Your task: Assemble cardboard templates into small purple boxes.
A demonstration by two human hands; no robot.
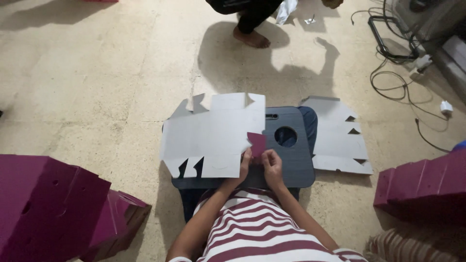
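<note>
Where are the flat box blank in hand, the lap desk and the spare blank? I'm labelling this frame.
flat box blank (213, 133), head view, grey middle panel.
lap desk (298, 162), head view, bare dark top.
spare blank (335, 140), head view, centre.

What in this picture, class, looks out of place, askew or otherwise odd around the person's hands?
Little stands out. The flat grey cardboard sheet lies askew, hanging off the left edge of the dark lap table, while the left hand and right hand fold its maroon flap. Cables sprawl loose on the floor at the upper right.
</note>
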